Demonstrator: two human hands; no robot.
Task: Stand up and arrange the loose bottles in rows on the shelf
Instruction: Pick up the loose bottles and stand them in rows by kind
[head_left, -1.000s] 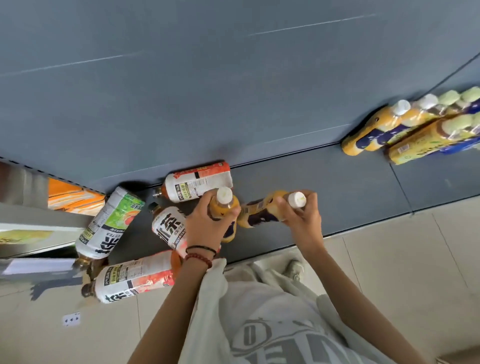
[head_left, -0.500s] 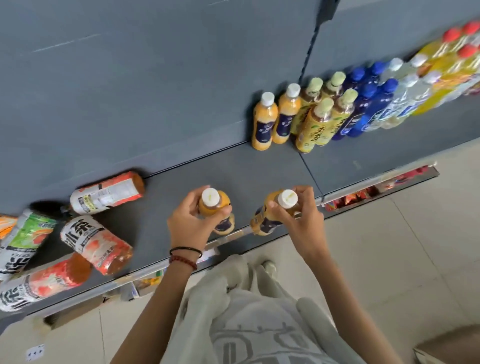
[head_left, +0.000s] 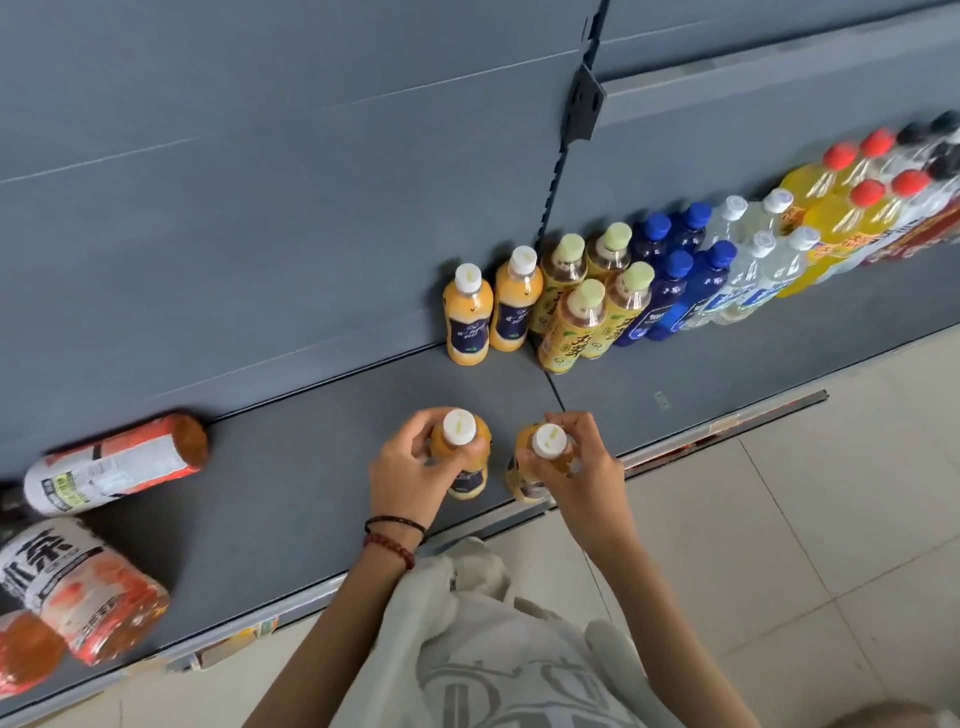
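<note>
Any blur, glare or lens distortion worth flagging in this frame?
Head view: wide-angle lens fans the row of standing bottles outward. Head view: the lying tea bottle lower left looks smeared. Head view: left hand and right hand, each gripping an orange bottle, are sharp; light is soft, no glare.

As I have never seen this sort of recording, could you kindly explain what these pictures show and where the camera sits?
There is no machine: a person works with two bare hands, and the single camera sits on their head, looking down. The left hand grips an orange juice bottle near its white cap; the right hand grips a second juice bottle likewise, both over the front of the grey shelf. Two matching bottles stand at the back wall, beside upright rows of green-capped bottles and blue bottles. At the left, larger red-labelled bottles lie on their sides.
</note>
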